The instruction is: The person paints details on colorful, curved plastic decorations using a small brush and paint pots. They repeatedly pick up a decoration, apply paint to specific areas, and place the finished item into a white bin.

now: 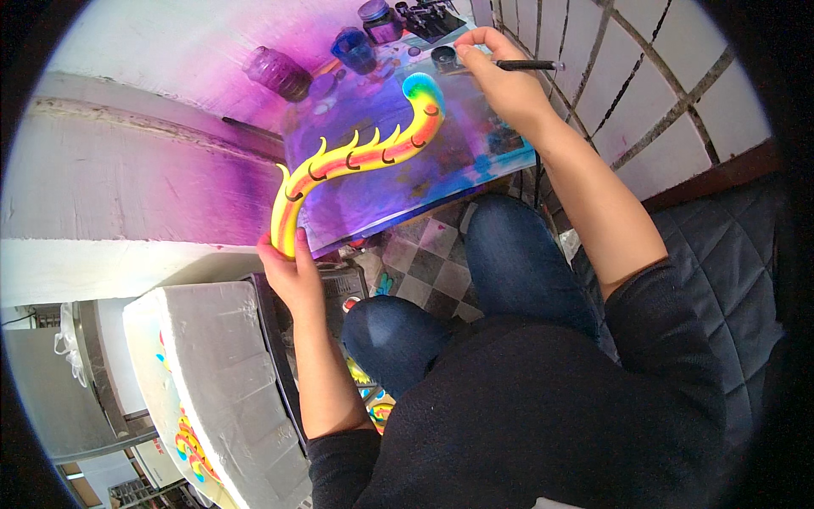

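My left hand (294,277) grips the lower end of a curved yellow piece (365,158) shaped like a serpent's body. It has a red-orange stripe, several dark curved marks, small yellow spikes and a green-to-blue tip. Most of its length reaches over the paint-stained board. In my right hand (509,92) is a slim dark-handled tool, probably a paintbrush (528,65), its rear end pointing right. Its working tip is hidden by my fingers. Just left of those fingers stands a small open pot (443,58) with dark contents.
A paint-stained board (375,210) lies ahead. Along its back are a purple-stained jar (278,73), a blue cup (353,51), a lidded jar (380,22) and a black rack (432,19). A white foam box (216,356) holding colourful pieces stands at left. Barred panelling (636,83) rises at right.
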Available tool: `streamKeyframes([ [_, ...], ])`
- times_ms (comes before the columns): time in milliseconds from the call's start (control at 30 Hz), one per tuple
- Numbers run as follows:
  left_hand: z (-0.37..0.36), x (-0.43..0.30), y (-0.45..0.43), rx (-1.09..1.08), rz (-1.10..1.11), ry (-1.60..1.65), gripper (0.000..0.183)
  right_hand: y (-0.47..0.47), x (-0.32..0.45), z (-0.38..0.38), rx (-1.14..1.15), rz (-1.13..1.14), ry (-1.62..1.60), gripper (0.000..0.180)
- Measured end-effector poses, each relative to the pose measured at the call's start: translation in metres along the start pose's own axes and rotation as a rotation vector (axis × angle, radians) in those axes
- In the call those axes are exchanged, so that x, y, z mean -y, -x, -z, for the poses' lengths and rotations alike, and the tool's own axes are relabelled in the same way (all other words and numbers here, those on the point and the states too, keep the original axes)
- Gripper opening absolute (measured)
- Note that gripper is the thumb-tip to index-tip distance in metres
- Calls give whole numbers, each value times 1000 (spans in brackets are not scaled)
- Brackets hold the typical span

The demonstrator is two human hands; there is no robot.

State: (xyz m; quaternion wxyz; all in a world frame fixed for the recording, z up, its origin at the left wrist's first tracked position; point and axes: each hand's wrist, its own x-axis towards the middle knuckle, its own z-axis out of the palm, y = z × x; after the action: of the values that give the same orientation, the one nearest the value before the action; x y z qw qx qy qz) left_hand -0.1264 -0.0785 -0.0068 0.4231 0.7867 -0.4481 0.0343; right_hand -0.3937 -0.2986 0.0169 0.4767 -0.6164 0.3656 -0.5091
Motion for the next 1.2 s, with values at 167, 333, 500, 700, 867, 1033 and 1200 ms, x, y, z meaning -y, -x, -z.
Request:
streamKeyframes([
  [167, 1, 0, 0, 3, -1, 13, 42, -4, 0, -7, -21, 23, 43, 19],
  [333, 1, 0, 1, -14, -26, -16, 42, -7, -8, 1, -112, 70, 111, 20],
  [500, 0, 2, 1, -22, -14, -19, 40, -3, -15, 10, -95, -10, 119, 20],
  [700, -2, 4, 1, -25, -17, -1, 39, 7, -30, 16, -89, -36, 250, 28],
  [867, -3, 1, 2, -21, -4, 6, 38, 7, -31, 14, -107, -12, 260, 30],
  [1033, -20, 3, 4, -110, -36, -11, 37, 5, -24, 10, -103, -40, 236, 31],
  [1200, -43, 14, 8, -107, 103, -10, 36, 14, -41, 10, -37, -108, 171, 30],
])
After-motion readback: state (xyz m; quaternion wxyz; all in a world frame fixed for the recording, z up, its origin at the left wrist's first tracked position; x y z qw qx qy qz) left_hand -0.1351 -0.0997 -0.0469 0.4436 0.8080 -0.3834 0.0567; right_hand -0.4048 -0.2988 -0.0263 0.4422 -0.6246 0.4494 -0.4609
